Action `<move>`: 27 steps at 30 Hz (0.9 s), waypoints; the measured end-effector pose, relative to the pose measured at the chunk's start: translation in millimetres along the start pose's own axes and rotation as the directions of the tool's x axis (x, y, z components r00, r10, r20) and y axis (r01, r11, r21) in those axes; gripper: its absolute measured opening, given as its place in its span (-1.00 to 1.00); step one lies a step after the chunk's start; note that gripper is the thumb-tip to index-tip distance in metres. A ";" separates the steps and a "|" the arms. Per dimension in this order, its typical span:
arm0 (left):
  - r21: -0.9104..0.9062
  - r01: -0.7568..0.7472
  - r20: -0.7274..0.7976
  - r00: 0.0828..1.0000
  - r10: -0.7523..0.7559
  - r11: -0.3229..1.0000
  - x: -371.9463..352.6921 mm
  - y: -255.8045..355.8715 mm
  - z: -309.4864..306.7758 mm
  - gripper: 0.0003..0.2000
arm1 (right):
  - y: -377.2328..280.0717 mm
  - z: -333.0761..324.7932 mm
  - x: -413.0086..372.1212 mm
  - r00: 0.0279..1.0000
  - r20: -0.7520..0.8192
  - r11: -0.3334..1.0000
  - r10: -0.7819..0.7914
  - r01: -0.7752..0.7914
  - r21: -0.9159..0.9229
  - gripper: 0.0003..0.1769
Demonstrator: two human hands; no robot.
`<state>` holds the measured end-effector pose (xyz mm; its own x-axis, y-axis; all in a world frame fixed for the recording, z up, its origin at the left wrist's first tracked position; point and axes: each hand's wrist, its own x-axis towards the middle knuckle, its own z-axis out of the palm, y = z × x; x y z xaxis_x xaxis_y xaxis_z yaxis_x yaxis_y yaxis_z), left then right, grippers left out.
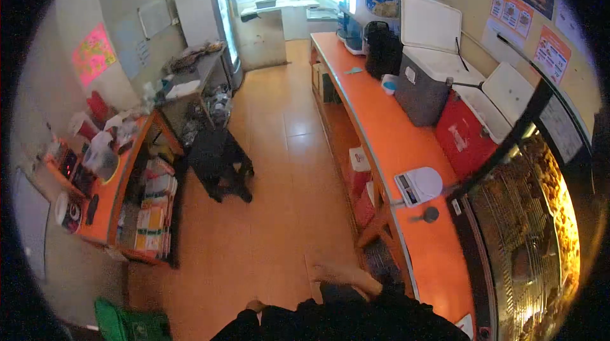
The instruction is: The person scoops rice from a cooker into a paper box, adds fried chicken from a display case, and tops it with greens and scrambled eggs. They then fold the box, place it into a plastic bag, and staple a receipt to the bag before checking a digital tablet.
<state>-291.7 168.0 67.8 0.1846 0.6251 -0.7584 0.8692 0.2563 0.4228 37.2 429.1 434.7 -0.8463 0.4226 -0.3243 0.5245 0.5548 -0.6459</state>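
My right hand point(333, 274) reaches across in front of my dark clothing at the bottom of the head view, above the floor. It is dim and smeared, and its fingers do not show clearly. Only a small part of my left hand point(256, 306) shows at the edge of the black clothing; its fingers are hidden. Neither hand visibly touches a counter. To the right runs an orange counter point(438, 255), with a white kitchen scale point(420, 186) and a small dark round object with a handle point(431, 215) on it.
Coolers with raised lids, one grey point(429, 83) and one red point(467, 122), stand on the right counter beyond a lit glass food case point(534, 233). A black stool point(219, 156) stands on the tiled floor. A cluttered shelf table point(98, 220) lines the left wall; a green bag point(133, 322) lies near.
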 end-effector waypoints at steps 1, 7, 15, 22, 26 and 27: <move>-0.068 0.023 -0.058 0.998 -0.027 0.997 20.3 -3.5 -24.1 -0.71 | 13.1 -23.3 12.5 0.999 -0.052 0.978 0.012 -0.022 -0.207 -0.54; -0.670 -0.022 -0.240 0.952 -0.189 0.742 121.3 56.5 -184.1 -0.71 | 215.4 -82.5 97.8 0.910 -0.144 0.869 0.389 -0.414 -0.270 -0.46; -0.582 -0.032 -0.538 0.764 -0.356 0.812 159.0 48.6 -326.4 -0.65 | 435.4 -129.9 374.5 0.975 0.133 0.772 -0.181 0.224 -0.595 -0.59; -0.521 0.472 -0.345 0.646 -0.681 0.711 77.2 10.1 -203.0 -0.66 | 176.0 -200.9 570.7 0.897 0.427 0.860 -0.115 0.305 -0.409 -0.47; -0.841 0.511 0.198 0.596 -0.778 0.178 24.8 40.0 -141.0 -0.64 | 38.9 -198.2 595.1 0.854 0.519 0.974 -0.032 -0.091 0.209 -0.52; -0.862 0.498 0.255 0.589 -0.767 0.096 19.7 40.8 -139.7 -0.63 | 21.1 -188.3 613.3 0.806 0.583 0.988 -0.104 0.015 0.155 -0.54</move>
<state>-316.7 293.8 139.3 -0.4412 -0.0164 -0.8972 -0.2196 0.9714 0.0902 -453.3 834.9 352.3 -0.7905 -0.1353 -0.5974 0.4909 0.4432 -0.7500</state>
